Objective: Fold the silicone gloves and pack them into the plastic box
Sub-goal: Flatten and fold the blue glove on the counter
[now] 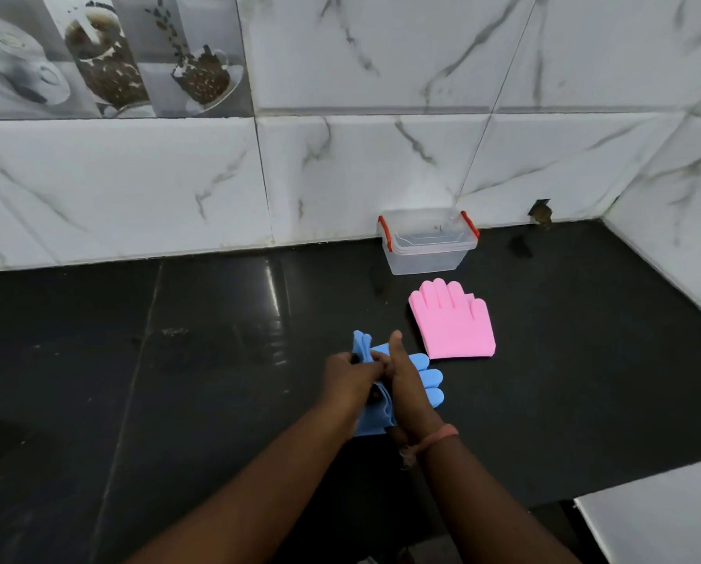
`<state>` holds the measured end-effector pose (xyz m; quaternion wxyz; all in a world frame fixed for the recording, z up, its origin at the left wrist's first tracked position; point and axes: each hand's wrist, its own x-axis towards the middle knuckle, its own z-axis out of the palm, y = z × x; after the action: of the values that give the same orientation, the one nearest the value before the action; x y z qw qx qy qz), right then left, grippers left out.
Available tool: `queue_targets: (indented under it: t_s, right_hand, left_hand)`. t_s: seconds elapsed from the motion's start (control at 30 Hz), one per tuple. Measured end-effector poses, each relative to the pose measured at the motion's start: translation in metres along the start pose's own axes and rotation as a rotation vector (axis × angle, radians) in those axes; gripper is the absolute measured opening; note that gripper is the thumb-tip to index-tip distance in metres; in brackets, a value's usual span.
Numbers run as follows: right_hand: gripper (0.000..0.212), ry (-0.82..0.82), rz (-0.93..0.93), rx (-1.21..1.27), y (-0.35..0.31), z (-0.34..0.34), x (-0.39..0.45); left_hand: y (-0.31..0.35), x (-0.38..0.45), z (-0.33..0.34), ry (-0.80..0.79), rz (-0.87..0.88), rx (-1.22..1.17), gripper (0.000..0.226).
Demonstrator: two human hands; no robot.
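- Two hands work on one item: the left hand and the right hand meet over the blue glove, which lies on the dark surface directly beneath them.
- Left hand: fingers curled, pinching a raised fold of the blue glove at its far-left end. Right hand: set edge-on across the glove's middle with the thumb pointing away from the person; whether its fingers curl round the silicone cannot be told.
- Blue glove, long axis: the cuff end shows on the near side of the hands, and the finger tips fan out to the right of the right hand.
- Pink gloves: flat in a stack, beyond and to the right of the right hand, close to the blue glove's finger tips but apart from them, fingers pointing away.
- Plastic box: open and apparently empty, against the wall, farther along the same line beyond the pink gloves. The right hand is the nearer of the two, so it is judged better placed for the carry.
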<state>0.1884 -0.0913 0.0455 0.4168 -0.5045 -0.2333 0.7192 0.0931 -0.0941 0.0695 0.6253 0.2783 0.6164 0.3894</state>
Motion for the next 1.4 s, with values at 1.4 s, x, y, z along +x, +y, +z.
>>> queue_targets:
  t_s: [1.4]
  right_hand:
    - [0.066,0.186,-0.548,-1.259,0.030,-0.060,0.018]
  left_hand:
    - [-0.052,0.059,0.015,0.490,0.431,1.018,0.017]
